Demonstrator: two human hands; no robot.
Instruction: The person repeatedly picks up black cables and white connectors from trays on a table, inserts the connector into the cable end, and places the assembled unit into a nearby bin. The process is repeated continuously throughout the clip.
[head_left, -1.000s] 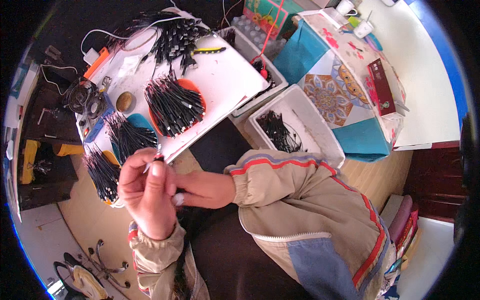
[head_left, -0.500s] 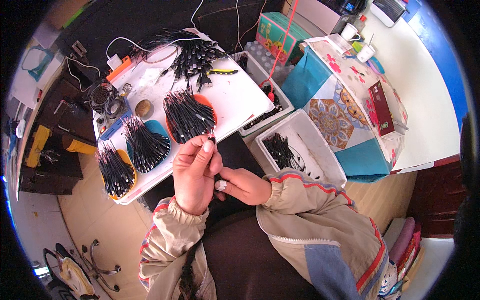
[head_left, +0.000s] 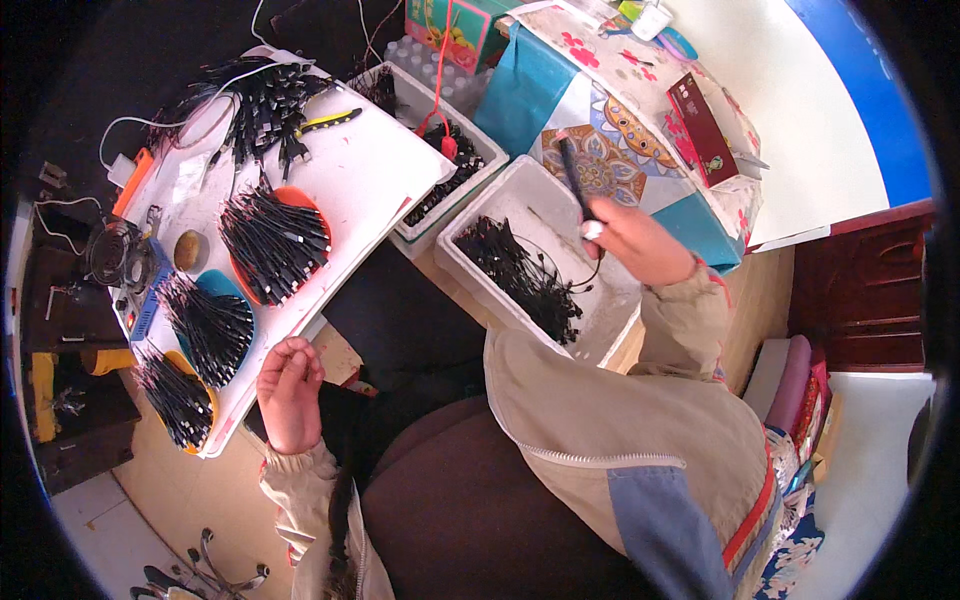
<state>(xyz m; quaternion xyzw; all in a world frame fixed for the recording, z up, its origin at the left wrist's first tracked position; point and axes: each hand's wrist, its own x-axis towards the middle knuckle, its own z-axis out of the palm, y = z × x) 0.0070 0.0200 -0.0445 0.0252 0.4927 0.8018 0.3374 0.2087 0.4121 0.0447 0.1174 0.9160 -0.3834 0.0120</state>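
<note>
My right hand (head_left: 645,243) is closed around a black cable (head_left: 572,172), whose thick straight end points up and away above the white foam box (head_left: 615,215). A thin loop of it hangs below the fingers. White wrapping covers a fingertip of this hand. In the box lies a heap of black cables (head_left: 510,275). My left hand (head_left: 290,390) is by the near edge of the white table (head_left: 380,165), its fingers curled together with nothing visible in them. Closest to it are black cable bundles in the teal bowl (head_left: 245,300) and the orange bowl (head_left: 318,215).
A yellow bowl (head_left: 208,425) with more cables stands at the table's near left corner. Farther back lie a loose cable pile (head_left: 260,110) and yellow-black cutters (head_left: 330,121). A second foam box (head_left: 490,150) touches the table's right side. A patterned cloth (head_left: 590,160) covers the surface beyond.
My hands have come apart. The right hand has swung right, over the foam box, with the black cable; the left has dropped down and left, away from the orange bowl. The view has shifted right.
</note>
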